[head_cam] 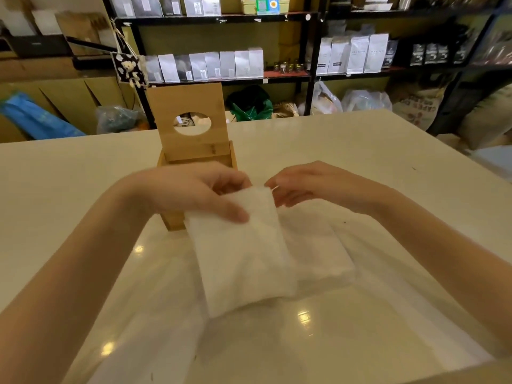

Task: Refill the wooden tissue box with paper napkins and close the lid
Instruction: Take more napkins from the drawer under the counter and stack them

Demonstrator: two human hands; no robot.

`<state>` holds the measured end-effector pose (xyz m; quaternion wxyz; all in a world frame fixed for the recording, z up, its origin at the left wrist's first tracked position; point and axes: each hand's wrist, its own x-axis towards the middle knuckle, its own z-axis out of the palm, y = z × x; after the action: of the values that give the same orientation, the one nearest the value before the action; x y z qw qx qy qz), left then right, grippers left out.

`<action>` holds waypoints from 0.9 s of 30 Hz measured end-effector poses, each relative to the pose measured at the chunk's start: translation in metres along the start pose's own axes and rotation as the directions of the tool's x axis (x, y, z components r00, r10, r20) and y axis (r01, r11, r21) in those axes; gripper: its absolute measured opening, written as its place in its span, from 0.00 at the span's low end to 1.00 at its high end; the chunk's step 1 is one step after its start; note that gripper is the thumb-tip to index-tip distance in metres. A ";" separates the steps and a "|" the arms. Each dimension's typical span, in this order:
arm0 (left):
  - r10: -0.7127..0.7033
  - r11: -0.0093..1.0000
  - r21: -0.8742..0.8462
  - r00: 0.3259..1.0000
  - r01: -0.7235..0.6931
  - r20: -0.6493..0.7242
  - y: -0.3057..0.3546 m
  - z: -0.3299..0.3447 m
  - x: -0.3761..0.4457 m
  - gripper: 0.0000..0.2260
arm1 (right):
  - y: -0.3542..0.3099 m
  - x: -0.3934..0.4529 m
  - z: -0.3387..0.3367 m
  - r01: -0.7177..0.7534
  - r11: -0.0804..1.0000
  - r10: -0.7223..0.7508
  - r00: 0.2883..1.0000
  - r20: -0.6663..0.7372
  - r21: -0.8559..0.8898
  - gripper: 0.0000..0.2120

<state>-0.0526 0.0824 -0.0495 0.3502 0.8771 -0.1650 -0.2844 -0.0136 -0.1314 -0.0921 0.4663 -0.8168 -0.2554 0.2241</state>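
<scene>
A wooden tissue box (172,221) stands on the white table, partly hidden behind my left hand. Its lid (188,106), with an oval hole, is swung upright at the back. My left hand (194,194) grips the top of a thick white stack of paper napkins (243,259), thumb on the front face, holding it just in front of the box. My right hand (310,187) hovers at the stack's upper right corner, fingers apart; I cannot tell whether the fingertips touch it. More napkins (324,253) lie behind the stack, inside a clear plastic wrapper.
The clear plastic wrapper (277,342) spreads over the glossy white table (388,151) toward me. Behind the table stand black shelves (313,65) with white pouches, bags on the floor and cardboard boxes at the left.
</scene>
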 end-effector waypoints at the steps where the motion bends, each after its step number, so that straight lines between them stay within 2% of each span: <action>1: 0.036 0.999 -0.023 0.999 -0.036 -0.007 0.007 -0.005 -0.002 0.14 | -0.003 -0.002 -0.001 -0.045 0.989 0.039 0.998 0.044 0.137 0.19; 3: 0.074 0.991 -0.110 0.997 -0.077 -0.032 0.020 -0.012 -0.002 0.16 | -0.006 -0.007 -0.004 -0.152 0.919 0.103 0.983 0.150 0.365 0.27; 4: 0.076 0.985 -0.150 0.996 -0.083 -0.054 0.025 -0.014 0.001 0.15 | -0.006 -0.010 -0.006 -0.188 0.870 0.116 0.977 0.181 0.456 0.28; 7: 0.043 0.986 -0.155 0.990 -0.064 -0.136 0.038 -0.011 0.019 0.11 | -0.002 -0.022 -0.011 -0.176 0.775 0.085 0.981 0.177 0.607 0.22; 10: 0.002 0.998 -0.054 0.980 -0.013 -0.198 0.042 -0.002 0.038 0.06 | 0.005 -0.035 -0.016 -0.156 0.818 0.115 0.987 0.108 0.553 0.15; 14: 0.001 1.000 -0.012 0.972 -0.004 -0.237 0.050 0.003 0.053 0.07 | 0.011 -0.051 -0.018 -0.228 0.843 0.173 0.972 0.156 0.488 0.10; 19: -0.042 0.989 0.129 0.980 0.068 -0.197 0.053 0.019 0.074 0.16 | 0.008 -0.064 -0.016 -0.338 0.826 0.276 0.940 0.201 0.450 0.15; 23: -0.090 0.973 0.198 0.987 0.115 -0.129 0.051 0.028 0.083 0.17 | 0.008 -0.069 -0.011 -0.429 0.842 0.381 0.902 0.202 0.327 0.14; 27: -0.107 0.965 0.227 0.986 0.134 -0.128 0.047 0.033 0.089 0.18 | 0.009 -0.070 -0.007 -0.469 0.827 0.434 0.883 0.176 0.311 0.13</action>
<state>-0.0073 -0.0109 -0.0698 0.2351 0.9355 -0.1236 -0.2329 -0.0609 -0.1839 -0.0878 0.5225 -0.7476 -0.0342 0.4087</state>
